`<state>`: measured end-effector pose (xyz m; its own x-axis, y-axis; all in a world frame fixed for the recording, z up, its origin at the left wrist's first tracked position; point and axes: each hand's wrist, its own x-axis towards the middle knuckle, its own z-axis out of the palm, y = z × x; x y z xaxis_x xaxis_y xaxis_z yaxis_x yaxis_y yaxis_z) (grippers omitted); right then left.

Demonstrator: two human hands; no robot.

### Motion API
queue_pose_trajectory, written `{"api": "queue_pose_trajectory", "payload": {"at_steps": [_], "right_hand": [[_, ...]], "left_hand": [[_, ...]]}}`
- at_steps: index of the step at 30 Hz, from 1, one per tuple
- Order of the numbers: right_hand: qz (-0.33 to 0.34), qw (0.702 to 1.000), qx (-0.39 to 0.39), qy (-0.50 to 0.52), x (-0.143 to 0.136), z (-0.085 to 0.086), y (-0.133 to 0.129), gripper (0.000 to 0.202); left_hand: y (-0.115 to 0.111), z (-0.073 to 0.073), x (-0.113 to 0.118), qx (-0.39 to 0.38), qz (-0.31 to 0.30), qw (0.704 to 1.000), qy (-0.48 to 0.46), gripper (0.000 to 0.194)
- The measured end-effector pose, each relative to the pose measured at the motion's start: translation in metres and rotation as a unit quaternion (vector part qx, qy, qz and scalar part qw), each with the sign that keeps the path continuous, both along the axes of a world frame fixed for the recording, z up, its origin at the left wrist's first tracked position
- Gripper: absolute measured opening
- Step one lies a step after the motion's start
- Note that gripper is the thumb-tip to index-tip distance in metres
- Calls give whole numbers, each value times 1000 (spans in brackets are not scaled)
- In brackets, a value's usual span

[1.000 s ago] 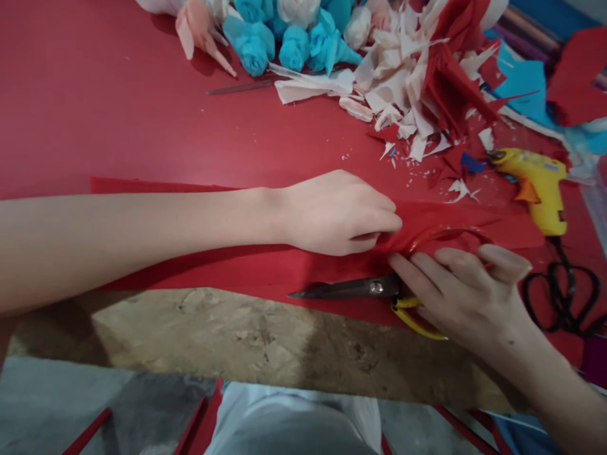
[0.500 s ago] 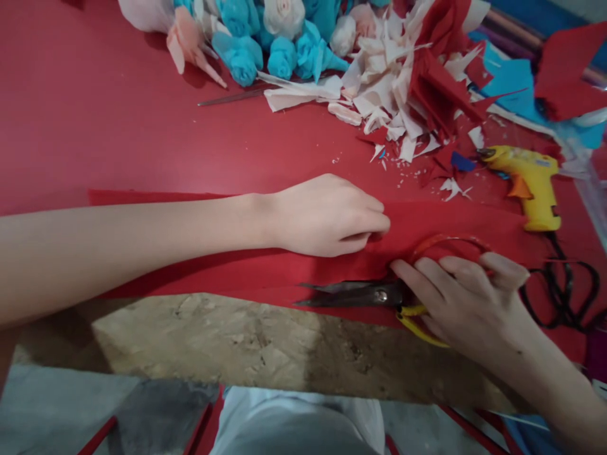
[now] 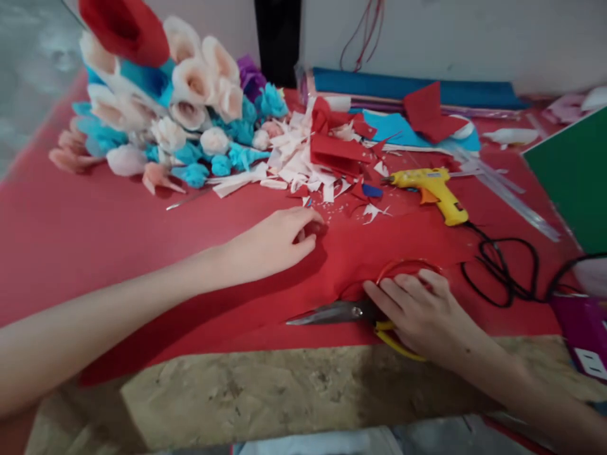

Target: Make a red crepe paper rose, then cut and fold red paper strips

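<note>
My left hand (image 3: 275,243) rests palm down on a red paper sheet (image 3: 227,303) spread over the table, fingertips pressing near its far edge. My right hand (image 3: 420,313) grips scissors (image 3: 339,311) with yellow handles; the metal blades point left and lie closed on the sheet. A thin red ring lies on the sheet just beyond my right fingers.
A yellow glue gun (image 3: 429,188) with a black cord (image 3: 502,265) lies at the right. Paper scraps (image 3: 313,161) are piled behind, with paper flowers (image 3: 190,120) at the back left. A green board (image 3: 576,170) leans at the right. A chipboard table edge (image 3: 265,392) is nearest me.
The view has tilted up, showing the wall and more flowers. My left hand slid away from the right hand toward the sheet's far edge. The scissors stay in my right hand.
</note>
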<state>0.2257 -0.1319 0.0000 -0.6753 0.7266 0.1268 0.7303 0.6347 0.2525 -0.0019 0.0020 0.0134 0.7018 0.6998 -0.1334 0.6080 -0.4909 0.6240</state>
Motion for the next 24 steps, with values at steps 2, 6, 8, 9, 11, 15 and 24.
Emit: {"api": "queue_pose_trajectory", "payload": {"at_steps": [2, 6, 8, 9, 11, 15, 24], "right_hand": [[-3, 1000, 0, 12, 0, -2, -2, 33], [-6, 999, 8, 31, -1, -4, -5, 30], [-10, 999, 0, 41, -2, -4, -6, 27], [-11, 999, -8, 44, -2, -4, -6, 26], [-3, 998, -10, 56, -2, -4, -5, 25], [8, 995, 26, 93, -1, -6, -4, 29], [-5, 994, 42, 104, 2, -6, -10, 32]], "left_hand": [[5, 6, 15, -44, -15, 998, 34, 29], [11, 13, 45, -31, -77, 994, 72, 30], [13, 13, 61, -14, -105, 992, 75, 32], [13, 13, 69, -7, -118, 990, 72, 31], [13, 10, 85, 6, -141, 988, 61, 28], [12, 6, 102, 33, -163, 984, 57, 47], [16, 23, 89, -7, -194, 981, 17, 37]]}}
